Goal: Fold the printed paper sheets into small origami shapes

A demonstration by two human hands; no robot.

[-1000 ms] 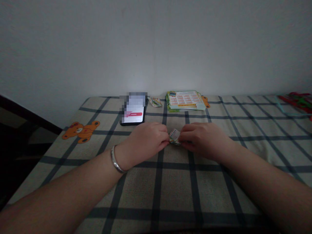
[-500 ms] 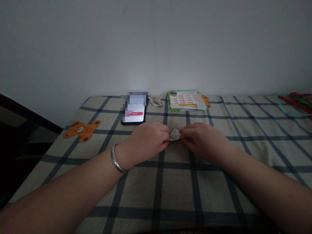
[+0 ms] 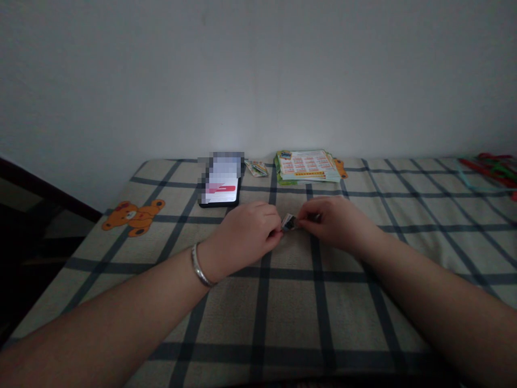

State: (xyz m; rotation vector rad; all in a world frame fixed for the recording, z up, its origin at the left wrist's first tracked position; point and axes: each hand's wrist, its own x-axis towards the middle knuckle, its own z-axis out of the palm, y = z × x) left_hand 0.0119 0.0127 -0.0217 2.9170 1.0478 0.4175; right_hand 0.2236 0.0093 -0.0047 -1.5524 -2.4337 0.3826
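Observation:
A small folded piece of printed paper (image 3: 288,222) is between my hands, over the checked cloth (image 3: 291,312). My left hand (image 3: 252,229), with a silver bangle at the wrist, pinches the paper's left end. At its right end, the thumb and index finger of my right hand (image 3: 333,221) are closed on it. Behind my hands lies a stack of printed paper sheets (image 3: 309,166). To the left of the stack rests another small folded paper (image 3: 257,168).
A phone with a lit screen (image 3: 222,180) lies behind my left hand, partly pixelated. An orange bear figure (image 3: 133,216) shows at the left of the cloth. Red and green strands (image 3: 495,168) lie at the far right. A wall (image 3: 258,81) rises behind.
The paper between my hands now shows a dark patch and looks tilted differently. My right hand's fingers have shifted slightly, with a gap showing behind the pinch.

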